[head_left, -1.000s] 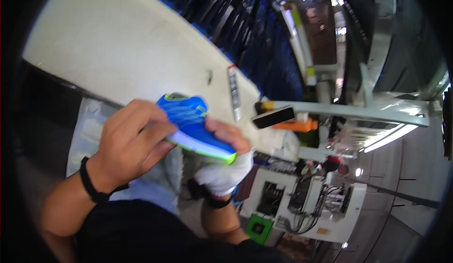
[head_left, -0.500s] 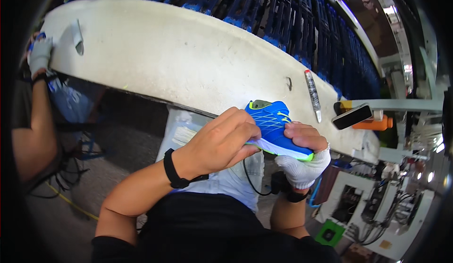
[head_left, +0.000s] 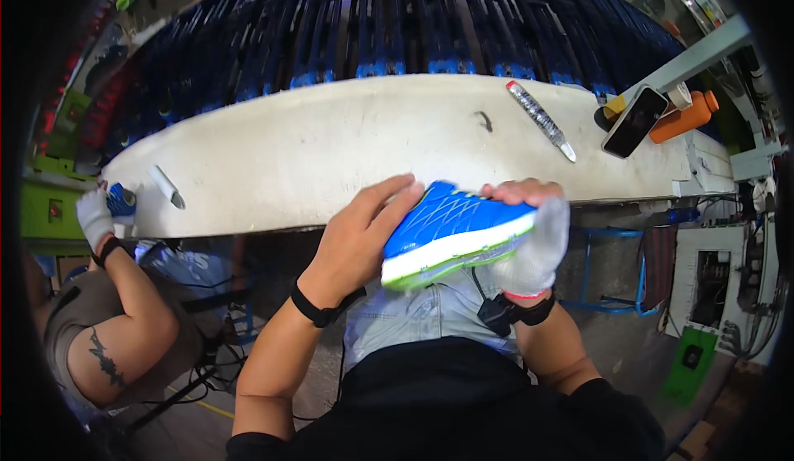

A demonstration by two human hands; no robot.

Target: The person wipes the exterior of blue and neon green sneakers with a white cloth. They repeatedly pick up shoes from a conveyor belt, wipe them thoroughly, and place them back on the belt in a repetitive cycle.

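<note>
A blue sneaker (head_left: 451, 228) with pale criss-cross lines and a white and lime sole is held in front of me at the table's near edge. It is tilted, its sole turned toward me. My right hand (head_left: 536, 242), in a white glove with bare fingertips, grips the toe end. My bare left hand (head_left: 354, 234) wraps the heel end, thumb and fingers near the shoe's opening, which is mostly hidden. Both wrists wear black bands.
On the white table (head_left: 289, 151) lie a marker (head_left: 542, 122), a phone (head_left: 635, 122), an orange bottle (head_left: 685, 117) and a curled pale sheet (head_left: 167, 186). Blue-black racks (head_left: 397, 23) run behind. At the left, a co-worker's gloved hand (head_left: 95, 213) holds another blue shoe (head_left: 121, 200).
The sneaker has turned, its sole side now facing me more and its heel lower. My left hand has shifted around the heel. The view has swung to the right.
</note>
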